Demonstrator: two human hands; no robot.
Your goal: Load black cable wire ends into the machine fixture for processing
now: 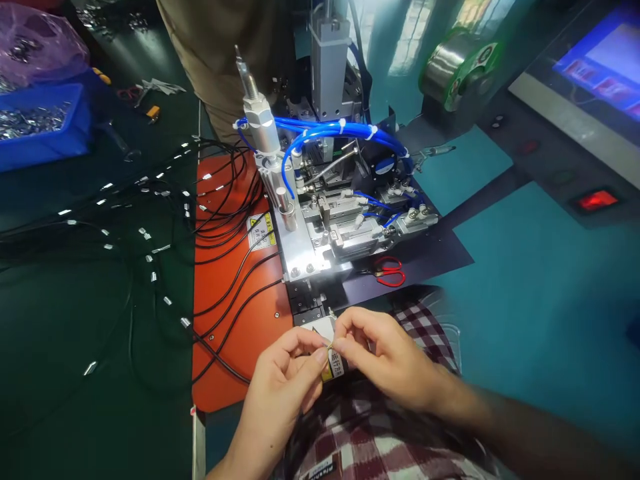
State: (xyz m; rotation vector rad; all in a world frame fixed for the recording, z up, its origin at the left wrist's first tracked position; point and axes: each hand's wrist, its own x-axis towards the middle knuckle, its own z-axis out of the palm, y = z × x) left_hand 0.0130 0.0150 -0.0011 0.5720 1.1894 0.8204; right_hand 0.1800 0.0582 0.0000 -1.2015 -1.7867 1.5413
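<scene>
Left hand (283, 377): thumb and forefinger are pressed together, and a tiny, thin yellowish piece (330, 346) is pinched at their tips.
Right hand (387, 347): thumb and forefinger are closed on the same piece from the other side (so fine that its shape can hardly be made out).
Yellowish piece: it is held between the two hands, above a white-and-yellow label with black print (337, 365).
Orange-red flat plate (220, 392): seen just left of the hands, crossed by thin black cables with silvery metal ends (167, 301).
Silver metal machine with blue tubes (350, 243): set just beyond the hands; beside its near edge, red-handled scissors (393, 270) are laid.
Far left: small shiny parts are heaped in a blue plastic bin (30, 157).
Far right: a silvery wire spool with a green rim (445, 70) is mounted near a panel with a blue-lit screen (607, 67).
</scene>
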